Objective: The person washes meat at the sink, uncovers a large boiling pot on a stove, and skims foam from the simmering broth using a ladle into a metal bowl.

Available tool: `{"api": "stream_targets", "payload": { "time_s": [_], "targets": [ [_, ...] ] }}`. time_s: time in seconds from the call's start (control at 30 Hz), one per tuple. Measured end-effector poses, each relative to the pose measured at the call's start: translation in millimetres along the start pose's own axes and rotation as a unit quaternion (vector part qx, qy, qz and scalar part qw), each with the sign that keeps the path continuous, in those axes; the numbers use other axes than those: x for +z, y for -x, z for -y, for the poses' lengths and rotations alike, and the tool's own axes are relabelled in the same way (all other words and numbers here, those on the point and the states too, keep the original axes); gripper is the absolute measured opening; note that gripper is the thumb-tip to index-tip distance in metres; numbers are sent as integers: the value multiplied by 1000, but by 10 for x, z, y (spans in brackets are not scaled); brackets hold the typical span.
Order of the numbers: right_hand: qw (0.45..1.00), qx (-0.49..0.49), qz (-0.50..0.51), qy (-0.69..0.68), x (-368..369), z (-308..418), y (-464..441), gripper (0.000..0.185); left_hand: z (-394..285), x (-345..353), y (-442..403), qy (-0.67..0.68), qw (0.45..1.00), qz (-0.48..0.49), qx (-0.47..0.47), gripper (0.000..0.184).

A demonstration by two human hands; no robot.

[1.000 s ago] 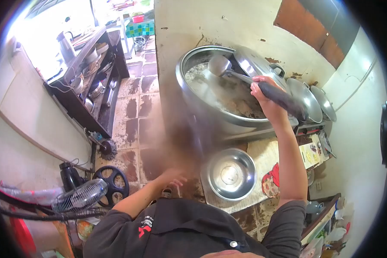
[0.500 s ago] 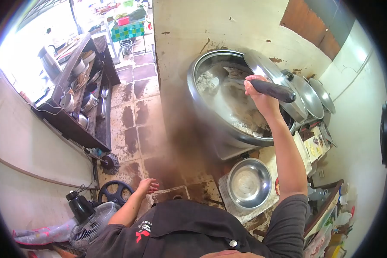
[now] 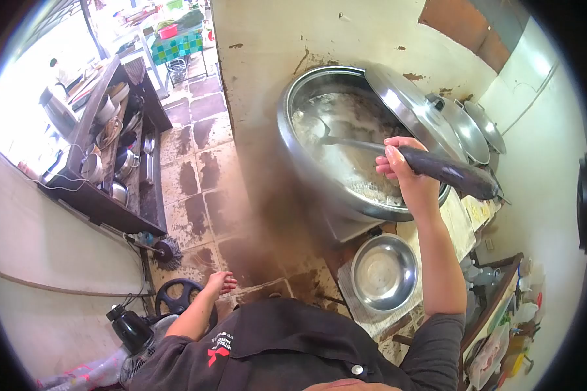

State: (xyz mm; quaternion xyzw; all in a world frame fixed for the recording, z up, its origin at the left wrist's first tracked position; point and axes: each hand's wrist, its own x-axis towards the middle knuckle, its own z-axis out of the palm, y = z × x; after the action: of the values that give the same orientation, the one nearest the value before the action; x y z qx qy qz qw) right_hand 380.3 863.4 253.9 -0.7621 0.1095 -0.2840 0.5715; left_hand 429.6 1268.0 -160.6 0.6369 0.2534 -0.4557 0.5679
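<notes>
My right hand (image 3: 404,161) is wrapped round the long dark handle of a ladle (image 3: 447,173). The ladle's head reaches down into a large steaming metal pot (image 3: 287,140), among cloudy liquid with pale bits at the edges. Steam partly veils the ladle's bowl. A big metal lid (image 3: 414,117) leans over the pot's right side. My left hand (image 3: 222,283) hangs over the tiled floor with its fingers apart, holding nothing. Below the pot, an empty steel basin (image 3: 385,272) rests on a pale board.
A dark shelf (image 3: 127,156) with pots and bowls stands at left. Two metal lids or pans (image 3: 466,133) lean against the wall beyond the pot. A fan (image 3: 137,355) and a black wheel (image 3: 176,296) are at lower left. Bottles and bags fill a rack (image 3: 489,313) at lower right.
The ladle's head has gone from above the pot's contents down into them, at the left side. My left hand has moved left and away from my body. The view has shifted.
</notes>
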Motion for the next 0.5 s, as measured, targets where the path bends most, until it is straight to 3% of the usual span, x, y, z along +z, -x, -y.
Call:
{"api": "stream_targets", "payload": {
  "time_s": [0.5],
  "targets": [
    [998, -27, 23, 50, -165, 258, 619, 15, 79, -96, -120, -35, 999, 1, -20, 28]
  ]
}}
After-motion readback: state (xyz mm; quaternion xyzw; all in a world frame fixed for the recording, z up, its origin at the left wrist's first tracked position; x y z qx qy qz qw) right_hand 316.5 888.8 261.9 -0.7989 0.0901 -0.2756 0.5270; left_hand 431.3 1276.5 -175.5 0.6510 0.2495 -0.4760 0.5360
